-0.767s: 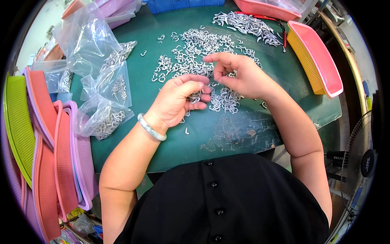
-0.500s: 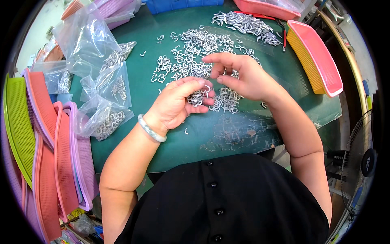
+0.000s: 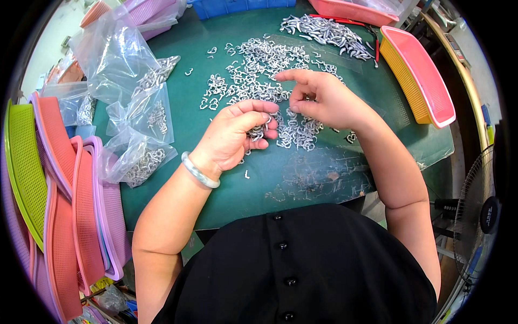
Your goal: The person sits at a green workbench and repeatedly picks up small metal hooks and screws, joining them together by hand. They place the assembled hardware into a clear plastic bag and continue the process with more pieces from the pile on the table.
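A loose handful of small silver metal hooks (image 3: 259,130) rests in the curled fingers of my left hand (image 3: 231,134), whose thumb lies over them. To its right, over the pile, hovers my right hand (image 3: 329,100). Its index finger points out to the left, while the thumb and other fingers curl inward; a bit of silver shows between them, but I cannot make out what it is. Under and behind both hands spreads a wide pile of curved metal hooks (image 3: 270,59), with a smaller cluster (image 3: 297,132) just below my right hand.
Clear plastic bags (image 3: 141,156) of metal parts lie at left, beside stacked coloured baskets (image 3: 67,216). A heap of longer silver pieces (image 3: 326,35) sits far right with red-handled pliers (image 3: 376,48). A pink-and-yellow basket (image 3: 418,75) stands at the right edge, a fan (image 3: 475,216) below it.
My right hand has moved slightly right, its thumb and lower fingers drawn closer together. The fingers of my left hand have curled in more around the metal hooks.
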### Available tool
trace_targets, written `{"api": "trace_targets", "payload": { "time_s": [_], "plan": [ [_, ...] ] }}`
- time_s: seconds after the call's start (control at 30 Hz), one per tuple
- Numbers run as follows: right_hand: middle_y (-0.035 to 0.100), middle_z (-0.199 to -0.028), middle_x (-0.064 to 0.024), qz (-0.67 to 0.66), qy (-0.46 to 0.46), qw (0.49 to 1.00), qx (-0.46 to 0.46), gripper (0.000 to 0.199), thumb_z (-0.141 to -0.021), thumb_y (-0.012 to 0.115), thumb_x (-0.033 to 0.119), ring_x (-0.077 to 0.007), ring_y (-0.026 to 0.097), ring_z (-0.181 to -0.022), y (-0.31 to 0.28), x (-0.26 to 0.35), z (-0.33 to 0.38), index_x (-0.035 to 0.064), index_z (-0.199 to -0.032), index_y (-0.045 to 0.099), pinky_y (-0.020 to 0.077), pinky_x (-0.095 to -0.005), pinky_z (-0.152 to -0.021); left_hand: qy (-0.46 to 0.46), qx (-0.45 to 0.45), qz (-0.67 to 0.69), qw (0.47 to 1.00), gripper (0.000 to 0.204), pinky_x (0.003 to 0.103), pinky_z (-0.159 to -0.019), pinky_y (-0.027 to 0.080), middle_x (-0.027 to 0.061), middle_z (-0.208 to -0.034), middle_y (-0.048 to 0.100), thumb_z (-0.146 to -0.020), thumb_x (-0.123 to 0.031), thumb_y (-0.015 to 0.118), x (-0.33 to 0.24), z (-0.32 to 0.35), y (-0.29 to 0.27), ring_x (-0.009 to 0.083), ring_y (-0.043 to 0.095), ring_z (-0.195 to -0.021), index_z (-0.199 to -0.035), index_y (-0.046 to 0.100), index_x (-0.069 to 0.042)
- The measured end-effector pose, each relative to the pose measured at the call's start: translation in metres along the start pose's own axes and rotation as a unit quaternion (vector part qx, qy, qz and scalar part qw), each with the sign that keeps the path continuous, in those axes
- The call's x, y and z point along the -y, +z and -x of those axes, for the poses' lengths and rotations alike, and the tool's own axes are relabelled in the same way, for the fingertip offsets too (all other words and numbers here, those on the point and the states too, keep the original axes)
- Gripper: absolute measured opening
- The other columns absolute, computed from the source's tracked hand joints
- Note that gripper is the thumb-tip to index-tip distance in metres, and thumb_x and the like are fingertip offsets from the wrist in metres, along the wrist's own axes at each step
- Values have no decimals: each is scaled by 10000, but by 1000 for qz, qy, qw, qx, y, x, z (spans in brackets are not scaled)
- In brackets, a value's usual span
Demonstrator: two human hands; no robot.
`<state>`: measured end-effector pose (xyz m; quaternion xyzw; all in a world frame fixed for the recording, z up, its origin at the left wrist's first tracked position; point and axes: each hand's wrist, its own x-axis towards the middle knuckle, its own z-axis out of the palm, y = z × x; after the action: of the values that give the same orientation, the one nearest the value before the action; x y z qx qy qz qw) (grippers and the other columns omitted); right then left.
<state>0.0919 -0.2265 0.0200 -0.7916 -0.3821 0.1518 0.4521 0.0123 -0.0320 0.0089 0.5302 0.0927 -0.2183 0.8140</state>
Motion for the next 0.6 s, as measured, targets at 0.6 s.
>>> {"api": "trace_targets", "payload": {
  "time_s": [0.6],
  "plan": [
    [598, -721, -1, -124, 39, 991, -13, 456, -728, 595, -39, -40, 537, -681, 3, 13, -2, -31, -1163, 459, 426, -188, -629, 18, -4, -33, 999, 161, 213, -542, 427, 22, -787, 567, -798, -102, 557, 2, 2, 1, 105, 559, -690, -947, 559, -41]
  ]
}}
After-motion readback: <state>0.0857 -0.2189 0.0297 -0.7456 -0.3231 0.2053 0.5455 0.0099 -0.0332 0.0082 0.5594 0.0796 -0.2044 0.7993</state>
